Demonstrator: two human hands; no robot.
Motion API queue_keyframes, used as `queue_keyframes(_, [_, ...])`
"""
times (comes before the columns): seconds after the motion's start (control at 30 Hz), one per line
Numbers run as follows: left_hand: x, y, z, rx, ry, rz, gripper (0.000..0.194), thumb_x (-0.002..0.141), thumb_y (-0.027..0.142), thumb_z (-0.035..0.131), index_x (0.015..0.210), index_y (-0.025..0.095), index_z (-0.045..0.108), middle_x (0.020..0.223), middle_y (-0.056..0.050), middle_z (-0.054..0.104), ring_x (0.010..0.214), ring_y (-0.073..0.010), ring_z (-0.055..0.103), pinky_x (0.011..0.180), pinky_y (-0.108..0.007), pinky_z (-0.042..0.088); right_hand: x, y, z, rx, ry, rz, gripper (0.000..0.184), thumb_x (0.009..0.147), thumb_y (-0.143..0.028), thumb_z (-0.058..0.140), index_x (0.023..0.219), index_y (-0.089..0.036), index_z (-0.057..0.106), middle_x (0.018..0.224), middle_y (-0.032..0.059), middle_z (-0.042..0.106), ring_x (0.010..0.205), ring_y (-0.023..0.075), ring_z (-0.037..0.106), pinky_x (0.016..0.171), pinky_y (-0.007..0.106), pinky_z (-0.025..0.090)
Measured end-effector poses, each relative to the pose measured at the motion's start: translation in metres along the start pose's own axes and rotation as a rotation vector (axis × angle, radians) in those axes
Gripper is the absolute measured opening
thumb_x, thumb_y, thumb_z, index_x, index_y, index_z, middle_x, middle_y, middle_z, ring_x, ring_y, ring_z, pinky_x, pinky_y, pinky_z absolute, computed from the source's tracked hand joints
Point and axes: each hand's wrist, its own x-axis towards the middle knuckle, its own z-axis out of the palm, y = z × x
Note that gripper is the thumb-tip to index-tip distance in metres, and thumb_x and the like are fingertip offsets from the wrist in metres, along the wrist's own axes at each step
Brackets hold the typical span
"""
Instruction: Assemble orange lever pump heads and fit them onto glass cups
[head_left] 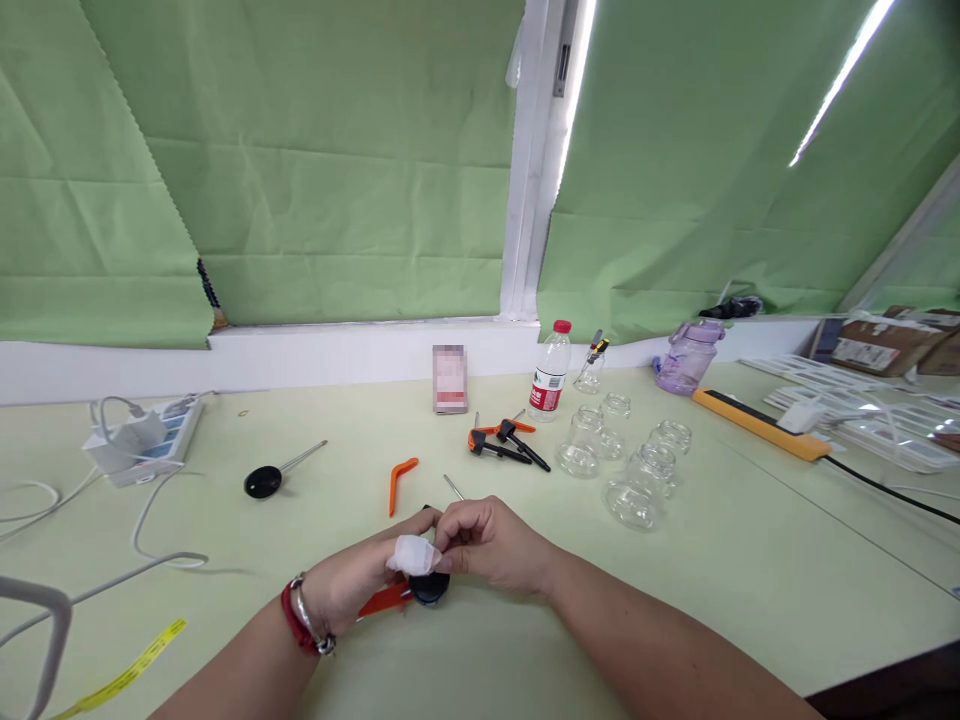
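Observation:
My left hand [356, 575], its thumb wrapped in white, is closed around a black-and-orange piece [430, 589] with a round black end and an orange lever. Against it, the fingers of my right hand [484, 548] are pinched together by the wrapped thumb; what lies between them is hidden. A thin metal rod [454, 488] sticks out beyond my hands. Farther up the table lies a loose orange bent lever [400, 484]. Behind that are black-and-orange assemblies [501, 443] with metal rods. To the left rests a black round cap [263, 482] with a metal rod.
Several glass jars [636, 495] stand at the right, near a water bottle [551, 375], a glass with screwdrivers [591, 372] and a purple bottle [688, 358]. An orange power strip [757, 425] lies farther right. White chargers [127, 443] and cables occupy the left.

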Motion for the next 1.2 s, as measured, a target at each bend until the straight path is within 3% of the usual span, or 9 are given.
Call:
queue_keyframes(0.4, [0.0005,0.0004,0.0001,-0.103,0.022,-0.008,0.028,0.064,0.040,0.056,0.079,0.021,0.042,0.079,0.001,0.042,0.076,-0.0168,0.041,0.061,-0.027,0.032,-0.0008,-0.0025,0.0003,-0.081,-0.011,-0.061,0.017,0.069,-0.030,0.074,0.082,-0.019,0.073,0.085,0.0023,0.061,0.080,0.0147,0.058,0.076,0.029,0.047])
queue_keyframes(1.2, [0.0021,-0.0056,-0.0020,-0.106,-0.006,0.011,0.024,0.067,0.037,0.054,0.080,0.021,0.041,0.078,0.002,0.044,0.075,-0.0163,0.042,0.061,-0.027,0.032,-0.0013,-0.0016,0.0008,-0.070,0.013,0.053,0.028,0.060,-0.033,0.080,0.074,-0.015,0.064,0.070,-0.0013,0.059,0.064,0.0099,0.050,0.063,0.026,0.042])
